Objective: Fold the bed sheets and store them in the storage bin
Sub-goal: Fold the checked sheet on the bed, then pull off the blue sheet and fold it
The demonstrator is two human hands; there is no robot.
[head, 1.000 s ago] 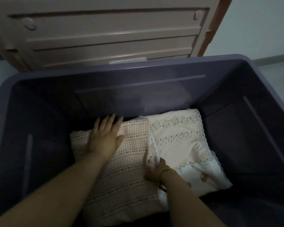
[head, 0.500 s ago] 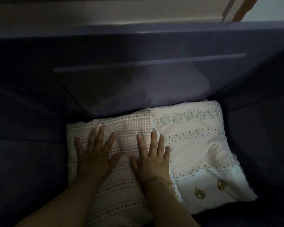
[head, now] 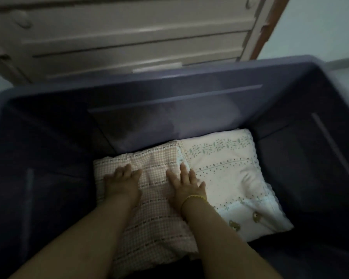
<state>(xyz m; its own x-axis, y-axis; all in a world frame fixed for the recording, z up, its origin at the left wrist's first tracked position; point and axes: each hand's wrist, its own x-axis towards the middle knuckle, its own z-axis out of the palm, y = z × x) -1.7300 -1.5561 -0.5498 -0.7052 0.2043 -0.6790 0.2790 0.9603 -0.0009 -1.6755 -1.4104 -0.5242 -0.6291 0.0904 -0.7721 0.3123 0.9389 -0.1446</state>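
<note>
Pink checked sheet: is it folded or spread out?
Folded: the pink checked sheet lies as a compact pad in the storage bin.

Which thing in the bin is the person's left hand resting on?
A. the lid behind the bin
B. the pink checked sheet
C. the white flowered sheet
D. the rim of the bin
B: the left hand lies palm down on the pink checked sheet, beside the white flowered sheet and well below the rim of the bin.
</note>
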